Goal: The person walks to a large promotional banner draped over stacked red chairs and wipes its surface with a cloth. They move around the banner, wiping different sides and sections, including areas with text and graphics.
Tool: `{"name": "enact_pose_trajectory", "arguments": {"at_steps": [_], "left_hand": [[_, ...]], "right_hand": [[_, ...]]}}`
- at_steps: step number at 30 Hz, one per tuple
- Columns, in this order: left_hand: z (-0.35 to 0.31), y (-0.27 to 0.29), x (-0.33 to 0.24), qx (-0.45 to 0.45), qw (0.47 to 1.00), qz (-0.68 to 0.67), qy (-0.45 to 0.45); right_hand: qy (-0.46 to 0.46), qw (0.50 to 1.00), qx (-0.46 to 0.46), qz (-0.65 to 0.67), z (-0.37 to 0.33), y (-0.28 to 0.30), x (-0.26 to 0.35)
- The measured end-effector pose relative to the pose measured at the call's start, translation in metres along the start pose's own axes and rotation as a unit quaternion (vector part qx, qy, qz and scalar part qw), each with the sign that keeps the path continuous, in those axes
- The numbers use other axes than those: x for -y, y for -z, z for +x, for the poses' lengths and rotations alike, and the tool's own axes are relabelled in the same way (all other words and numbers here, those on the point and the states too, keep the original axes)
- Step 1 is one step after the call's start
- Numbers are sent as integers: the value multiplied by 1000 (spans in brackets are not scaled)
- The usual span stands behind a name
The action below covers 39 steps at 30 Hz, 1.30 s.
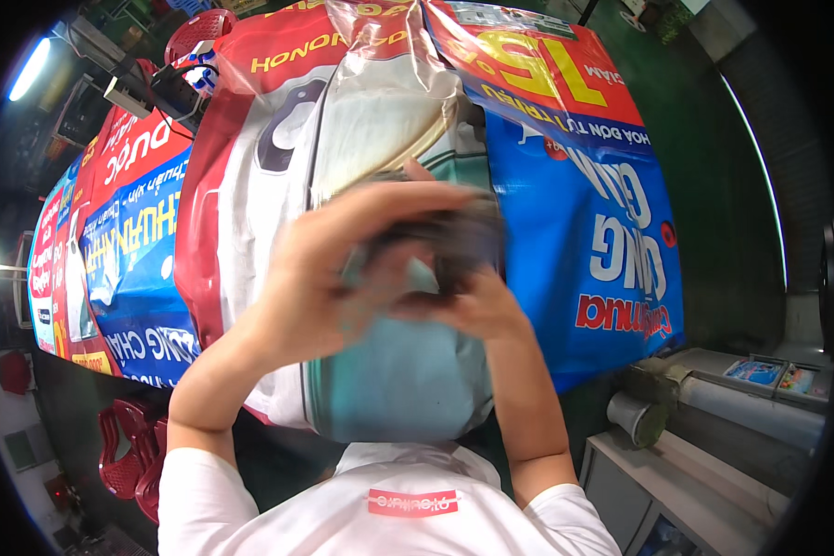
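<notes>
Close in front of me, both hands are raised above a table covered with large printed plastic sheets [565, 278]. A dark object [468, 236], smeared by motion, is between them, and its kind cannot be made out. My left hand [329, 246] is curled, its long fingers reaching over the top of that dark object. Lower and to the right, my right hand [486, 301] has its bent fingers closed against the object's underside. The fingertips of both hands are blurred. Beneath the hands, the sheet shows a pale green and white printed picture [398, 380].
Red plastic chairs [134, 454] stand at the lower left, and another red chair [199, 35] is beyond the table. A power strip with cables [171, 93] hangs at the upper left. At the lower right are a grey cabinet [658, 491] and a metal cylinder [635, 417].
</notes>
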<state>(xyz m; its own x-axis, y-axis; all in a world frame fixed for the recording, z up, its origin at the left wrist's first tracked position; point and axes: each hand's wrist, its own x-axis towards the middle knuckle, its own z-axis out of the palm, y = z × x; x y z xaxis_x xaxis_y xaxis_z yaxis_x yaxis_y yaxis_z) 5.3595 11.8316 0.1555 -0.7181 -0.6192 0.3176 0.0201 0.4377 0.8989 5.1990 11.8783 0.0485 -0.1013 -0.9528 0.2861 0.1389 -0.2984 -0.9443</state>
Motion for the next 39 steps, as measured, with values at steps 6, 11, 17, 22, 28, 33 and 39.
{"name": "enact_pose_trajectory", "arguments": {"at_steps": [6,11,17,22,28,33,39], "left_hand": [[-22,-16,8,-147,901,408,-10],[-106,-19,63,-86,792,523,305],[-126,-26,86,-109,859,359,348],[-128,-30,78,-105,859,379,328],[-132,-32,72,-85,862,365,342],[-133,-30,74,-105,868,339,348],[-135,-29,76,-103,862,361,339]], "right_hand": [[-91,934,-338,68,-5,65,6],[-62,955,48,-287,-15,73,-44],[114,947,-71,-293,127,61,-122],[-162,864,-21,-475,213,107,-139],[-165,818,113,-539,260,66,-121],[50,760,421,-492,302,-32,-183],[-81,659,286,-690,347,53,-234]]}}
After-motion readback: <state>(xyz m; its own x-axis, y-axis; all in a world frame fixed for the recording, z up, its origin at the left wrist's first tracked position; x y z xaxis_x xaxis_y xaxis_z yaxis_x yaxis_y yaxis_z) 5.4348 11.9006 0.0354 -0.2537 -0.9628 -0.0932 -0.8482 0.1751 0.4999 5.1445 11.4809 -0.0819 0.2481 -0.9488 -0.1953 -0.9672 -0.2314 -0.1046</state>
